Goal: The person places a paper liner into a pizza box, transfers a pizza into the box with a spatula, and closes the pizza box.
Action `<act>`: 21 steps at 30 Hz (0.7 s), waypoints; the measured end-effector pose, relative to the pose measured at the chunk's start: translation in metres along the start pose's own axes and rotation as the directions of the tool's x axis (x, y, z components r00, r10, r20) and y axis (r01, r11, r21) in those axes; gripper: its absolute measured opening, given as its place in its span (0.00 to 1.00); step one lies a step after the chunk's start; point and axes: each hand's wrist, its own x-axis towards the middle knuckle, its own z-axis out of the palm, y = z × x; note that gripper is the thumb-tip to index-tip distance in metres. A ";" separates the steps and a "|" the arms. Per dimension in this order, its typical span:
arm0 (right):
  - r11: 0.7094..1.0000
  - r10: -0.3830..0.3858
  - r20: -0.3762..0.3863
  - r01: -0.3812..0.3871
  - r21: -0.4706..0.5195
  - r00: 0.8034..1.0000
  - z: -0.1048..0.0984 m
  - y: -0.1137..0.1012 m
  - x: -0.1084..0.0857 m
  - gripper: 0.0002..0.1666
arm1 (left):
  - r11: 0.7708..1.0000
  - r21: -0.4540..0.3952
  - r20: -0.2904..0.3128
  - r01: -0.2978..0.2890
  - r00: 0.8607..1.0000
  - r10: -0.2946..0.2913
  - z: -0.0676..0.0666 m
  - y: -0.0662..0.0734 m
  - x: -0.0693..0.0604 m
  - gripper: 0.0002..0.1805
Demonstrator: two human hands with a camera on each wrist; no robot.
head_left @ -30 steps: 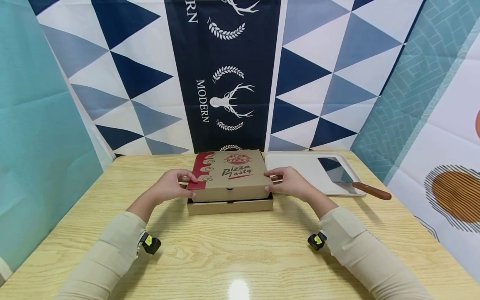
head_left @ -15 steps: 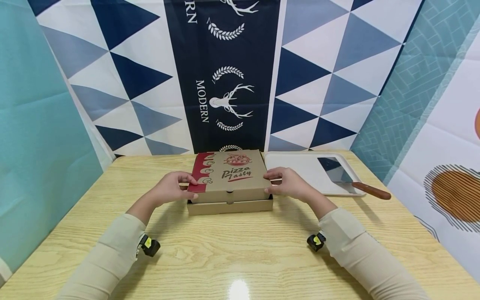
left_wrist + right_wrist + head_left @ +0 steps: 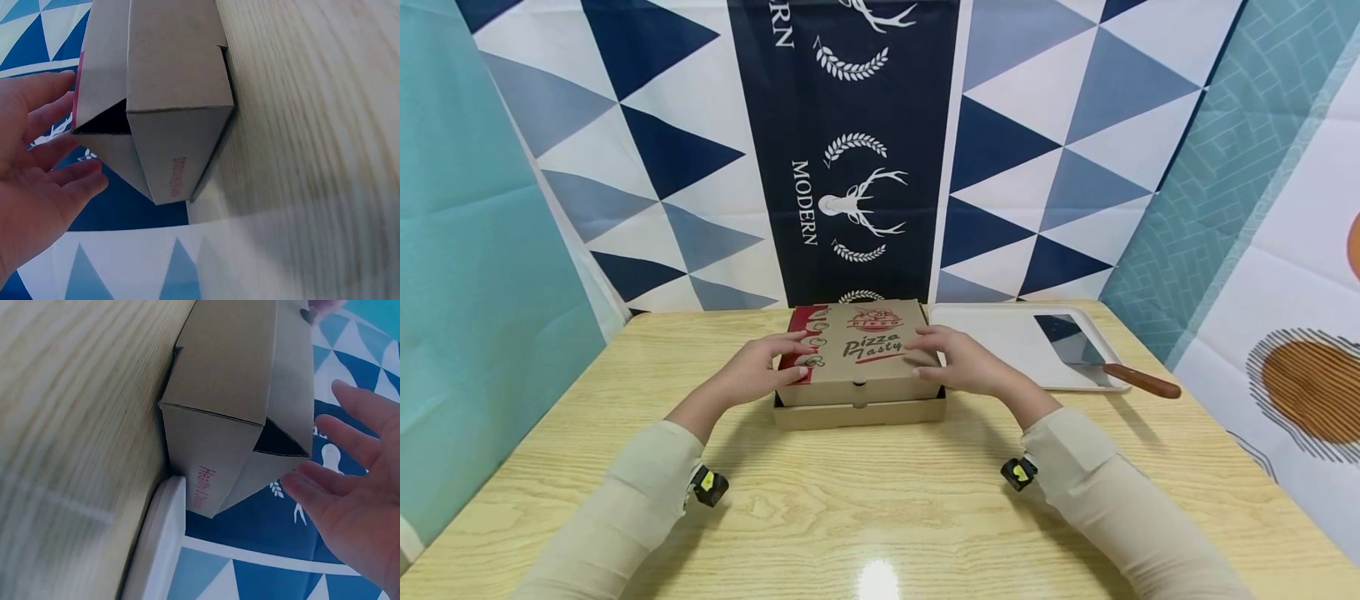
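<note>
A brown cardboard pizza box (image 3: 863, 390) with a red left strip and "Pizza Tasty" print lies at the table's back. Its lid sits a little above the base; dark corner gaps show in both wrist views. My left hand (image 3: 758, 365) hovers at the lid's left edge, its fingers spread over the red strip. Over the right edge is my right hand (image 3: 968, 362), fingers loosely stretched. In the left wrist view, the left hand (image 3: 31, 169) is beside the lid. The right wrist view has the right hand (image 3: 362, 487) near the lid's corner. Neither hand grips the box; light contact is hard to tell.
Right of the box lies a white tray (image 3: 977, 333), its edge close against the box. A spatula (image 3: 1142, 381) with a metal blade and wooden handle rests on it, the handle jutting over the rim. Patterned cloth (image 3: 857, 125) hangs behind the wooden table (image 3: 820, 508).
Both hands have let go of the lid's side edges and moved inward and slightly up over its top, fingers straightening. The box has barely shifted; tray and spatula stay put.
</note>
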 end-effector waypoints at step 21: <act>0.996 -0.020 0.105 0.029 -0.081 0.994 0.009 0.003 0.010 0.23 | 0.994 0.089 0.106 -0.059 0.993 0.049 0.006 0.008 0.008 0.16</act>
